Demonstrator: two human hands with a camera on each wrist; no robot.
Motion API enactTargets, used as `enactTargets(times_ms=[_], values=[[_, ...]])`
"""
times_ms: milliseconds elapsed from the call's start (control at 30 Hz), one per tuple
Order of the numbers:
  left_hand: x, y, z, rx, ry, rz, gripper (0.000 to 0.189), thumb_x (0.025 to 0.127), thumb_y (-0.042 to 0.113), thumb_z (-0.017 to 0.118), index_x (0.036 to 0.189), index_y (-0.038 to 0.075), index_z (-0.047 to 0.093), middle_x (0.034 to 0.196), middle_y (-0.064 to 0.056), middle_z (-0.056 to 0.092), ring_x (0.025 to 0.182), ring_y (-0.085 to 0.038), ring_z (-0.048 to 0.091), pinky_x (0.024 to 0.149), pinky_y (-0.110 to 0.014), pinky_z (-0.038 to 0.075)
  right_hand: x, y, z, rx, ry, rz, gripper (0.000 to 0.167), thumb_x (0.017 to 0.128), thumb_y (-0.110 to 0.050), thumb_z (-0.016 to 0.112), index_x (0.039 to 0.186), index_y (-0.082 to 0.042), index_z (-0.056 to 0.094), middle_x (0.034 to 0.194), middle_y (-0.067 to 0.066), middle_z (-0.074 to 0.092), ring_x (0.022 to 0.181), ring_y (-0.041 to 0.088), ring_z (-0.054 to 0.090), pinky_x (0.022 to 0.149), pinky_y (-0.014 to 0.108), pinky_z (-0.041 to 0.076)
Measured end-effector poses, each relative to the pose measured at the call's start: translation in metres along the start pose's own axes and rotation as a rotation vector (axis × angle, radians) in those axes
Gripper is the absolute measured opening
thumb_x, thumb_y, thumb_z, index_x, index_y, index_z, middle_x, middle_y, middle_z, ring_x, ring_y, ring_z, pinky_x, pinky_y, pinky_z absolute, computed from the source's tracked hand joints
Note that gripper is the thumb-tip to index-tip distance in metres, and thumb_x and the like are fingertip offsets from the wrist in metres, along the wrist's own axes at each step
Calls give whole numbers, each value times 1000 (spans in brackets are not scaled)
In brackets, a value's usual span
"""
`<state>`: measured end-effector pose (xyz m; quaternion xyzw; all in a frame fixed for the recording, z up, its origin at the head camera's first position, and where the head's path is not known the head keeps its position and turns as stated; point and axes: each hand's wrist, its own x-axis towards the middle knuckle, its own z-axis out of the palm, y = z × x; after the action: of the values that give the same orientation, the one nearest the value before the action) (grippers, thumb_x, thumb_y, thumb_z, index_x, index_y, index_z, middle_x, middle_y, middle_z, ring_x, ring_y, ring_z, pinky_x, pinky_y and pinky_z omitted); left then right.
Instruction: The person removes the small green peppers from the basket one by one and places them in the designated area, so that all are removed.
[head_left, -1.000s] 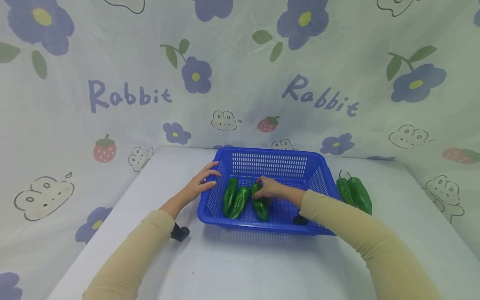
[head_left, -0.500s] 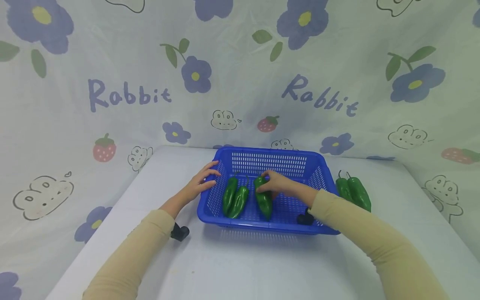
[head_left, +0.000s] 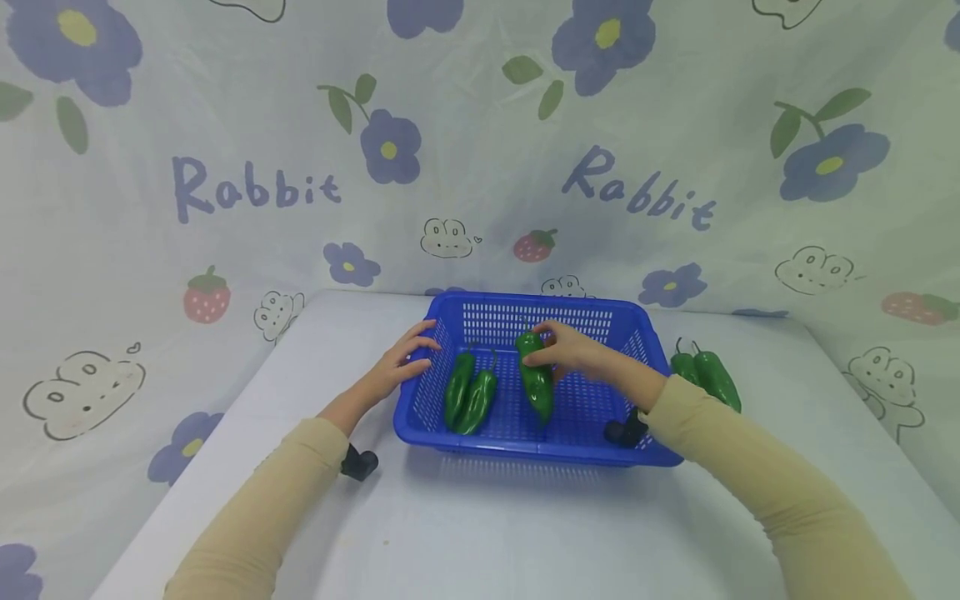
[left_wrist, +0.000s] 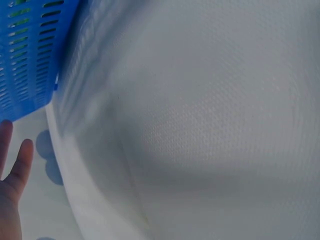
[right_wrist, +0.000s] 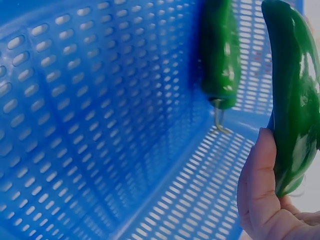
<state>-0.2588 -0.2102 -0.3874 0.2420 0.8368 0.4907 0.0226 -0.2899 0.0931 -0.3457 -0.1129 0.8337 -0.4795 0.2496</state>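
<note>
A blue slotted plastic basket [head_left: 517, 452] stands on the white table. My right hand [head_left: 573, 348] holds a glossy green pepper [head_left: 537, 385] by its upper part, inside the basket. In the right wrist view the fingers wrap the stem end of the pepper [right_wrist: 295, 95]. My left hand [head_left: 396, 362] rests at the basket's left rim with its fingers spread. Two more peppers lie side by side in the left of the basket: one long pepper [head_left: 457, 392] and one pepper [head_left: 480, 402] just right of it.
Two green peppers [head_left: 716, 379] lie on the table beyond the basket's right side, partly hidden by the right sleeve [head_left: 750, 467]. A patterned curtain [head_left: 495, 167] hangs at the back. Small black devices [head_left: 360, 463] are worn at the wrists.
My right hand has raised the pepper from the basket floor and carried it slightly right and away from me. The left hand stays at the rim.
</note>
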Motion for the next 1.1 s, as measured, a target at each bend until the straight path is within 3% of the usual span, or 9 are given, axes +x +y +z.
enactTargets(times_ms=[67, 467, 533, 800, 1000, 1100], values=[[-2, 9, 0, 6, -6, -5, 31, 87, 8, 44, 115, -6, 49, 149, -21, 16, 137, -44, 9, 99, -68, 18, -4, -2, -4, -7, 7, -11, 67, 82, -16, 65, 137, -3, 28, 121, 25, 46, 100, 35, 58, 74, 39, 54], [-2, 10, 0, -5, -3, -9, 31, 88, 8, 45, 115, -6, 49, 150, -20, 16, 137, -43, 9, 100, -67, 18, -18, -3, -21, 38, 20, -51, 68, 84, -20, 63, 139, -7, 26, 123, 24, 47, 102, 34, 57, 80, 43, 52], [-2, 8, 0, -3, -3, -4, 31, 87, 8, 45, 115, -6, 49, 149, -22, 16, 137, -44, 9, 99, -68, 19, -21, -4, -24, 46, 28, -59, 67, 85, -20, 63, 139, -7, 26, 122, 23, 47, 101, 33, 57, 79, 42, 52], [6, -28, 0, -6, 10, 16, 30, 88, 12, 47, 116, 3, 51, 151, -13, 17, 139, -38, 9, 100, -67, 18, -33, -6, -36, 82, 53, -92, 65, 86, -20, 62, 138, -6, 25, 120, 23, 46, 96, 28, 58, 78, 38, 52], [6, -29, 0, 0, 12, 15, 30, 89, 15, 47, 116, 5, 52, 151, -10, 18, 139, -36, 9, 101, -66, 20, -42, -8, -46, 101, 71, -93, 66, 86, -19, 61, 140, -7, 23, 123, 22, 44, 94, 25, 58, 80, 38, 51], [4, -20, 1, 9, 13, 10, 30, 89, 13, 46, 116, 2, 51, 151, -14, 17, 138, -39, 9, 100, -67, 19, -47, -8, -51, 114, 87, -104, 67, 87, -19, 61, 140, -7, 23, 125, 23, 43, 92, 23, 58, 79, 37, 52]])
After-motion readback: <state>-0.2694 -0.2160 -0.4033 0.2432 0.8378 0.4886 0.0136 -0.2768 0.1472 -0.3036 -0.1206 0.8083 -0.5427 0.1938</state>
